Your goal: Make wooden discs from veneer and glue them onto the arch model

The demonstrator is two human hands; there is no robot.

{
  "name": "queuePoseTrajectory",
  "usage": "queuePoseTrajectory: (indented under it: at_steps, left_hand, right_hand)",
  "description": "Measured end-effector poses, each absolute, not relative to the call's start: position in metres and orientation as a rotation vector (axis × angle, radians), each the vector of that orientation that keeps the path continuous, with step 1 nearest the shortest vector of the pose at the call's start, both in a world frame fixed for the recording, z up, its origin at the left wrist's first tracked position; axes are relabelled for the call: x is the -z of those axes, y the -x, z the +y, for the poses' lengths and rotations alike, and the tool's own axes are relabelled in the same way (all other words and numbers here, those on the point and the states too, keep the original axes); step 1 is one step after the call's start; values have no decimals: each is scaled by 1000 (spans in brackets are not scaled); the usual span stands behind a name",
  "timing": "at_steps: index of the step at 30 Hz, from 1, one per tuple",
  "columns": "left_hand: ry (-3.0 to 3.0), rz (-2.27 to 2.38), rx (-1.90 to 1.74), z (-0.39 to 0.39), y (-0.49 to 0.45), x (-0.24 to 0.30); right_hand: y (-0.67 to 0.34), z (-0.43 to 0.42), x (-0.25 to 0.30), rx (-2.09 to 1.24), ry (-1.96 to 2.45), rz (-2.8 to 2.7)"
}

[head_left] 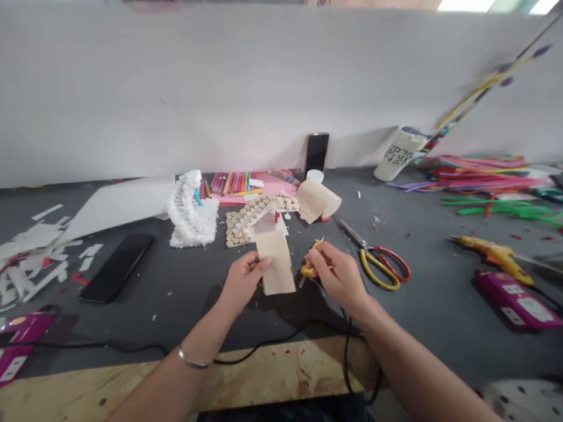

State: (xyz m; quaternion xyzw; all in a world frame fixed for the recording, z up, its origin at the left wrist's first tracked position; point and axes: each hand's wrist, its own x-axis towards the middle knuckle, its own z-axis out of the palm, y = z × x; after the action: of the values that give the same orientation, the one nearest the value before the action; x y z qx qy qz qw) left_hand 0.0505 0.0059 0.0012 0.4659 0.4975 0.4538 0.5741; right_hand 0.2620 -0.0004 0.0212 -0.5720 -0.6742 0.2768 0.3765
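My left hand (246, 274) pinches a rectangular piece of beige paper (277, 266) between thumb and fingers and holds it up above the table. Just to its right, my right hand (332, 269) is closed around a yellow glue gun (308, 271), mostly hidden by the fingers; a black cord (347, 346) hangs below that hand. Behind the paper lies an arched piece covered with beige paper rolls (240, 227), with a small red part (277, 217) near it. A curled beige sheet (319, 199) rests behind and to the right.
Scissors (382, 266) lie beside my right hand. Farther right are another glue gun (497, 252), a purple box (514, 299) and pipe cleaners (479, 173). A white textured model (191, 214), a dark phone (116, 268) and paper strips (26, 264) lie left. A tumbler (400, 153) leans at the back.
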Motion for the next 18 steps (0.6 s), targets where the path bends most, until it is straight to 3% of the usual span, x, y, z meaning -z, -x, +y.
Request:
queuePoseTrajectory:
  at_steps: [6,12,18]
  left_hand:
    - [-1176,1129,-1110,27,-41,-47]
    - [-1027,1053,-1404,69,-53,-79]
    - [-800,982,-1659,95,-39,-94]
  right_hand:
    - [-349,19,-31,-208,1908,-1927]
    - [-403,23,15,-136,2085,-2075]
    - [-351,16,-9,11,1722,-2142]
